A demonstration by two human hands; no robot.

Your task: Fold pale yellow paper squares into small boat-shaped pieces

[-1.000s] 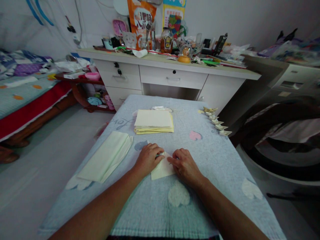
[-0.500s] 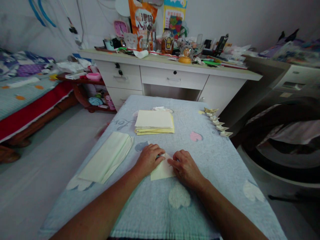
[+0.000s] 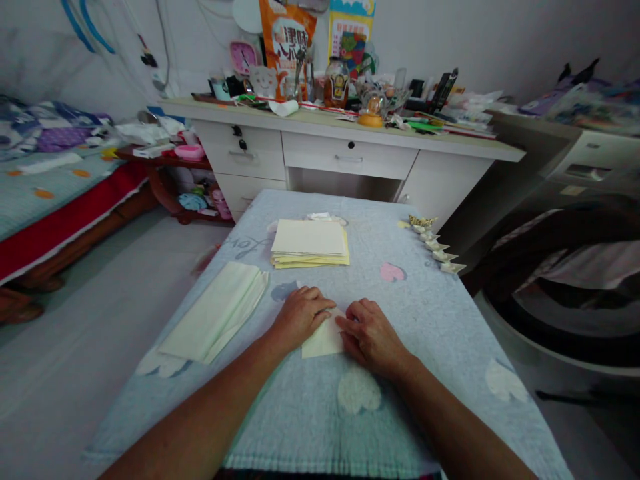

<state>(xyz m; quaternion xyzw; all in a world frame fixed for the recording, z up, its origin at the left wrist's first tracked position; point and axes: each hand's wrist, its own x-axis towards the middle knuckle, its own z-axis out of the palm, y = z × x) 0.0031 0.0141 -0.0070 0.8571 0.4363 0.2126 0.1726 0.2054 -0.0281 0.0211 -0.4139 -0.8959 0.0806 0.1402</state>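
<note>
A small pale piece of folded paper point(image 3: 320, 343) lies flat on the cloth-covered table between my hands. My left hand point(image 3: 301, 315) is closed on its upper left edge, with thumb and forefinger at the top. On the other side, my right hand point(image 3: 371, 337) has curled fingers gripping the paper's right part, which they partly hide. Beyond my hands sits a stack of cream and yellow paper sheets point(image 3: 310, 238). To the left rests a larger pale green folded paper point(image 3: 215, 313).
A row of small folded paper boats point(image 3: 441, 256) stands along the table's right edge. Behind the table is a white desk point(image 3: 350, 157) crowded with jars and bags. A washing machine point(image 3: 575, 200) is at right, a bed point(image 3: 55, 180) at left.
My left thumb and fingers have shifted slightly right along the paper's top edge. The right hand has moved a little over the paper's right side. The other things stay put.
</note>
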